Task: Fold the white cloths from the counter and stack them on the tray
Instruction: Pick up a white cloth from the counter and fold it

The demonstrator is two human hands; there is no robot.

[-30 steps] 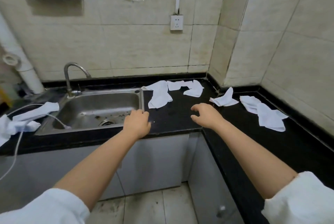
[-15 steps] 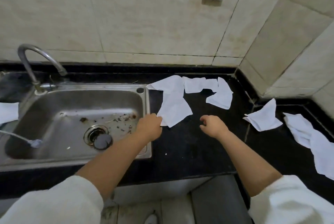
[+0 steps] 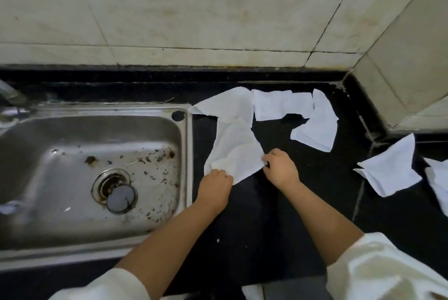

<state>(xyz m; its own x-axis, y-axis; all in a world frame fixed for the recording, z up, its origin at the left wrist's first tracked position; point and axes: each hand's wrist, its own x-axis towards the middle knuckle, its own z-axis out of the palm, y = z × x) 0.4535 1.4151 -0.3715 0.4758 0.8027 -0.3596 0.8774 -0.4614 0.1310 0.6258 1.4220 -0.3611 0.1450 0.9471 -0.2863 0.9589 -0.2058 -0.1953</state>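
A crumpled white cloth [image 3: 234, 135] lies on the black stone tabletop [image 3: 254, 222], just right of the sink, running from the far wall edge towards the near side. Its far-left corner reaches over the sink's flat rim. Its near end is held at both corners: the left hand [image 3: 214, 187] pinches the near-left corner with curled fingers, and the right hand [image 3: 281, 170] pinches the near-right corner, fingers curled round the hem. The hands are near one another, with the cloth's near edge between them.

Near side of the hands, the dark tabletop stretches bare to its front edge, apart from a small pale speck.

A second white cloth [image 3: 282, 107], flatter and roughly rectangular, lies at the far edge, touching the first. A third white cloth [image 3: 317, 127] overlaps its right end and bends towards the near side. Further right, past a seam in the tabletop, sits a folded triangular white cloth [image 3: 390, 170], and another white cloth [image 3: 438, 178] is cut off by the right border.

The stainless-steel sink [image 3: 186, 154] fills the left, its basin speckled with dark debris round a round drain plug [image 3: 120, 199]. Beige wall tiles [image 3: 194, 9] rise behind, turning a corner at far right.
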